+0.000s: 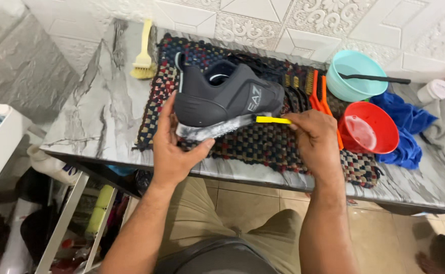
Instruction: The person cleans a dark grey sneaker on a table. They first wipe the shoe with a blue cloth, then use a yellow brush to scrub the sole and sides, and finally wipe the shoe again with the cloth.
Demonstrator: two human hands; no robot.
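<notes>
Two hands work one dark shoe (227,96) tipped on its side on a woven mat (263,147) over the tabletop (95,116). Left hand (174,147) cups its heel, fingers curled around it; right hand (311,137) pinches a yellow brush (272,120) against the foamy sole.

Bright, even overhead light; soft shadows under counter (100,116); slight glare on marble; edges bowed, mildly soft.
</notes>
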